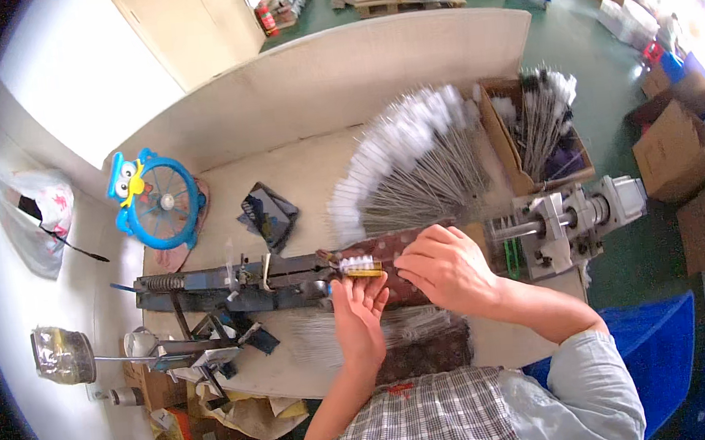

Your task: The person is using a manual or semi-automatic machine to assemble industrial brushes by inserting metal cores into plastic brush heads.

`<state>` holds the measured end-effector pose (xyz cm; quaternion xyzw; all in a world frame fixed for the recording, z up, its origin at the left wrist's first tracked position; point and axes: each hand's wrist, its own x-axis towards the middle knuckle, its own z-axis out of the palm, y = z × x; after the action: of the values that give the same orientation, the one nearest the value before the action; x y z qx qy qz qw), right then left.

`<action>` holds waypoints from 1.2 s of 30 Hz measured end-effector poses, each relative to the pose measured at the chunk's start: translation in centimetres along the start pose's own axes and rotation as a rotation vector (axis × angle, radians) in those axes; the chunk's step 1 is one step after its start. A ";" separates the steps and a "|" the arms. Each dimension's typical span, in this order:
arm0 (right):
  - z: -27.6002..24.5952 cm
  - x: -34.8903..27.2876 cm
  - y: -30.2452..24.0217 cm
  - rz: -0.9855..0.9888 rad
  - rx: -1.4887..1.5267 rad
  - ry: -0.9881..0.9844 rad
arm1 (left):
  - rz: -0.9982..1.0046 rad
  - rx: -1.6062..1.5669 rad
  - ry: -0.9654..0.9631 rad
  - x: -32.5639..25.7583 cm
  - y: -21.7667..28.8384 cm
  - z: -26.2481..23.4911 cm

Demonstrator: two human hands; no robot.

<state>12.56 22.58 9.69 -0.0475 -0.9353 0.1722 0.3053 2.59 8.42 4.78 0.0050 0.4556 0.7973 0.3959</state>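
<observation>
My left hand (360,311) is raised at the bench's middle, its fingertips pinching a small white bristle brush head with a yellow base (360,266). My right hand (445,269) lies just to the right of it, fingers curled over a dark reddish pad (379,247) on the bench, touching the brush's right end. The brush sits at the jaws of a long dark metal machine (223,283) that runs leftward.
A fan of white-tipped wire brushes (411,168) lies behind the hands. A cardboard box of brushes (539,130) stands at the back right, a grey motor unit (573,216) right, a blue fan (155,201) and a dark packet (267,213) left. More wire brushes (322,339) lie near the front edge.
</observation>
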 end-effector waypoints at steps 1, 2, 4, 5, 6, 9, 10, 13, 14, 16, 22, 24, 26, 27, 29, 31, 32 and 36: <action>-0.6 -0.5 -0.3 0.071 0.076 -0.081 | -0.052 0.047 0.018 -0.3 -0.1 -0.1; -0.9 -1.2 -0.4 0.139 0.153 -0.163 | -0.102 0.091 0.036 -0.7 -0.2 -0.3; 0.4 -4.1 0.2 0.134 0.193 -0.203 | -0.095 0.108 -0.033 -1.5 0.4 -2.5; 1.2 -5.4 0.3 0.186 0.127 -0.352 | -0.085 0.185 -0.040 -1.8 1.1 -4.1; 1.8 -6.5 0.6 0.240 0.059 -0.504 | -0.077 0.259 -0.048 -2.1 1.7 -6.1; 2.3 -8.3 2.0 0.207 -0.024 -0.697 | 0.144 -0.003 0.383 -2.5 3.4 -14.6; 1.8 -8.2 2.1 0.204 -0.022 -0.703 | 0.168 -0.138 0.492 -3.2 4.8 -18.2; 0.8 -7.0 1.5 0.226 -0.039 -0.638 | 0.304 -0.250 0.629 -6.6 8.6 -32.2; 1.1 -6.9 1.3 0.278 -0.032 -0.695 | 0.408 -0.126 0.781 -7.1 9.6 -34.2; 1.6 -7.2 1.4 0.341 -0.042 -0.749 | 0.412 -0.047 0.859 -7.3 12.0 -33.3; -0.1 -6.7 2.2 0.406 0.009 -0.763 | 0.454 -0.142 0.895 -5.7 11.0 -36.5; -0.7 -6.3 2.0 0.444 -0.060 -0.800 | 0.448 -0.115 0.965 -5.4 8.9 -30.5; -0.9 -6.6 2.0 0.438 -0.048 -0.771 | 0.436 -0.178 0.735 -5.2 6.0 -25.6; -1.1 -6.8 1.9 0.428 -0.031 -0.736 | 0.301 -0.233 0.724 -4.7 4.8 -23.1; -1.3 -6.5 1.7 0.442 -0.061 -0.737 | 0.103 -0.245 0.589 -3.5 2.6 -19.7; -1.1 -6.7 1.9 0.453 -0.090 -0.732 | -0.016 -0.239 0.381 -2.8 1.4 -14.3; -0.7 -7.3 2.3 0.475 -0.067 -0.704 | -0.072 -0.269 0.296 -2.7 1.8 -9.6; -0.5 -8.8 3.5 0.352 -0.042 -0.573 | -0.040 0.172 0.179 0.0 -2.0 -3.6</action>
<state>19.92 24.28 3.89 -0.1642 -0.9639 0.2093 -0.0052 2.54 6.34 1.27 -0.0414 0.5558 0.7446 0.3674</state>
